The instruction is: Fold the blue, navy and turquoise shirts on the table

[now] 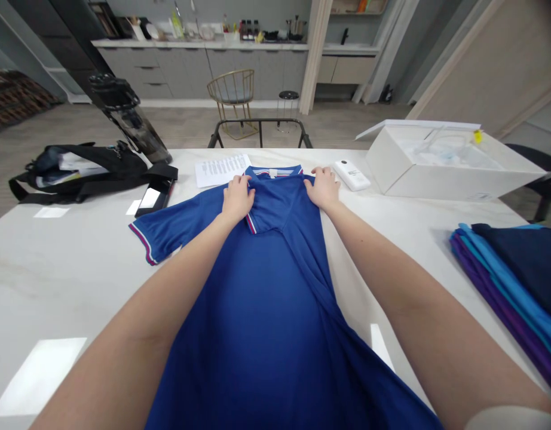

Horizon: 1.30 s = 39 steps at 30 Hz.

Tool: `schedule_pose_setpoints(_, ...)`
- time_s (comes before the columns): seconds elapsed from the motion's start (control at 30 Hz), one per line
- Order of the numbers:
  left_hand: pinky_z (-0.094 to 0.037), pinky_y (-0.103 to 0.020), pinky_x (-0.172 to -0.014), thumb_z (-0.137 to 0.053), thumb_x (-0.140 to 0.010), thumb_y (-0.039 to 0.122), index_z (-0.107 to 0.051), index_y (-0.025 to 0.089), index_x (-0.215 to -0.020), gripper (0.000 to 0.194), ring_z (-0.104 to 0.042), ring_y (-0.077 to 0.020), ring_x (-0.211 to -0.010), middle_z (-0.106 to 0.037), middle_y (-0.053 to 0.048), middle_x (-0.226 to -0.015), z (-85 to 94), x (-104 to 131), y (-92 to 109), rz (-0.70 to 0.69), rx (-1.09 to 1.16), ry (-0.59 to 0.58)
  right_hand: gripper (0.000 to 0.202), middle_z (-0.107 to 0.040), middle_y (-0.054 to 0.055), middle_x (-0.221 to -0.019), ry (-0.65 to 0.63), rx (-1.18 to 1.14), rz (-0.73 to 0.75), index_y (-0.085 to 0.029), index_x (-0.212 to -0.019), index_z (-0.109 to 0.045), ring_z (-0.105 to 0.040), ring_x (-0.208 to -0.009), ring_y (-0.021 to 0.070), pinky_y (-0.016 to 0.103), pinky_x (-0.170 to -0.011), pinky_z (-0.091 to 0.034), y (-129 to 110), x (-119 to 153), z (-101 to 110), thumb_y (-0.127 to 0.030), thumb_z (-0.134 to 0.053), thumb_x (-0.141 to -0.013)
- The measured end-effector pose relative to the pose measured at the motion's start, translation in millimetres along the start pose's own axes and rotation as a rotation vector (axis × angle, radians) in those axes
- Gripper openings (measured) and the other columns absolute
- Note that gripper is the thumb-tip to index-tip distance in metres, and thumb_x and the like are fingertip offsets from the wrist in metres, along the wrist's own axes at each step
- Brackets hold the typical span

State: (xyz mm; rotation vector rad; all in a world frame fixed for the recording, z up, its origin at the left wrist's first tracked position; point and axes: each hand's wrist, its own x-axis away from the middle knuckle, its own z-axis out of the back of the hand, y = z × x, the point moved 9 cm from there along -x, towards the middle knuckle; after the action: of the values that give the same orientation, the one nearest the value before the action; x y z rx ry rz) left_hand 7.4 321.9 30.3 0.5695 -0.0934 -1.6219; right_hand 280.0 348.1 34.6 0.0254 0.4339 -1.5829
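Note:
A blue short-sleeved shirt (262,286) lies on the table with its striped collar at the far end. One sleeve spreads out to the left. The other is folded inward over the chest, its striped cuff near my left hand (238,198). That hand is closed on the fabric beside the cuff, just below the collar. At the right shoulder fold, my right hand (324,187) grips the shirt's edge between thumb and fingers. The cloth's near end runs out of view between my forearms.
On the white table (46,269) are a black bag (91,173), a dark bottle (138,128), a phone (154,197), a printed sheet (217,171) and a white device (351,175). An open white box (455,173) and folded clothes (517,275) lie to the right.

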Motion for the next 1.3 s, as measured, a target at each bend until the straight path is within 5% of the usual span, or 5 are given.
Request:
schedule_pose_setpoints(0.2, -0.037, -0.047, -0.115, -0.045, -0.102, 0.029, -0.062, 0.026, -0.135, 0.037, -0.056, -0.0255, -0.130, -0.062, -0.008, -0.141, -15.0, 65, 69, -0.444, -0.086, -0.271, 0.029, -0.063, 0.010, -0.111, -0.307, -0.111, 0.362, -0.021, -0.120, -0.066, -0.060, -0.098, 0.0238, 0.035, -0.089, -0.047, -30, 65, -1, -0.038, -0.056, -0.099)
schedule_pose_setpoints(0.4, -0.037, -0.051, -0.116, -0.041, -0.102, 0.024, -0.059, 0.023, -0.141, 0.043, -0.054, -0.0277, -0.137, -0.058, -0.012, -0.149, -3.0, 104, 67, -0.320, -0.184, -0.243, 0.033, -0.063, 0.013, -0.122, -0.265, -0.009, 0.359, -0.023, -0.128, -0.066, -0.059, -0.113, 0.0280, 0.037, -0.091, -0.046, -29, 131, 26, -0.037, -0.056, -0.100)
schedule_pose_setpoints(0.63, -0.040, -0.043, -0.109, -0.044, -0.101, 0.021, -0.059, 0.023, -0.137, 0.039, -0.057, -0.0237, -0.127, -0.063, -0.008, -0.139, 6.7, 187, 137, -0.649, -0.067, -0.280, 0.020, -0.070, 0.004, -0.089, -0.423, -0.101, 0.404, -0.021, -0.100, -0.071, -0.063, -0.081, 0.0180, 0.027, -0.071, -0.041, -40, 201, 39, -0.037, -0.059, -0.099)
schedule_pose_setpoints(0.9, -0.042, -0.040, -0.096, -0.054, -0.100, 0.026, -0.063, 0.023, -0.126, 0.028, -0.056, -0.0242, -0.116, -0.063, -0.007, -0.125, 22.4, 258, 176, -0.634, -0.057, -0.289, 0.023, -0.073, 0.001, -0.085, -0.450, -0.112, 0.242, -0.024, -0.110, -0.064, -0.065, -0.075, 0.0173, 0.025, -0.063, -0.037, -10, 284, 75, -0.041, -0.065, -0.095)
schedule_pose_setpoints(1.3, -0.044, -0.037, -0.088, -0.053, -0.099, 0.024, -0.066, 0.026, -0.119, 0.024, -0.059, -0.0237, -0.105, -0.063, -0.007, -0.110, 29.4, 330, 211, -0.633, -0.005, -0.329, 0.025, -0.077, 0.011, -0.102, -0.397, 0.109, 0.162, -0.020, -0.115, -0.067, -0.071, -0.098, 0.0274, 0.036, -0.088, -0.045, -9, 374, 126, -0.030, -0.055, -0.095)
